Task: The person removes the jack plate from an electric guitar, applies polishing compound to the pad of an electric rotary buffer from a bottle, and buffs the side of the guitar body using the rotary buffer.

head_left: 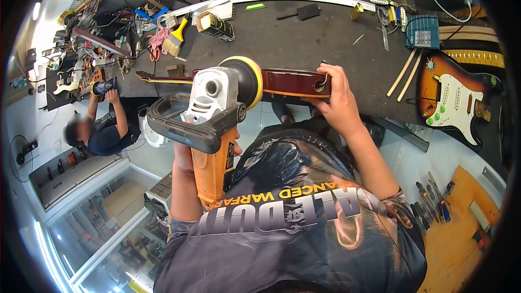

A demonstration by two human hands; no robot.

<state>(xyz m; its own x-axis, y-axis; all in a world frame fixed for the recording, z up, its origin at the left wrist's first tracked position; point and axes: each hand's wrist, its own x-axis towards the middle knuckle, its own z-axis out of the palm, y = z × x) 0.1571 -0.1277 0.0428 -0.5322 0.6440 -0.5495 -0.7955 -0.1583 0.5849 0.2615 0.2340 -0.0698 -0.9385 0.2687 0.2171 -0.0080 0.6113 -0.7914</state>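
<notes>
My left hand [237, 145] is wrapped round the orange body [209, 171] of a polisher with a silver head [214, 89] and a black loop handle [203, 133]; the tool hides most of that hand. Against a dark red electric guitar [290, 81] rests the polisher's round, yellow-edged pad [249, 81]. The guitar is seen edge-on at the bench's near edge, its headstock [145, 77] pointing left. At its right end my right hand [337, 97] grips the body beside a round hole in the rim.
Across the dark workbench [309, 35] lie a paintbrush [175, 38], an open box [215, 26] and two wooden sticks [404, 76]. A sunburst guitar body [453, 97] is at the right. On the left another person [108, 130] handles a blue tool [103, 86].
</notes>
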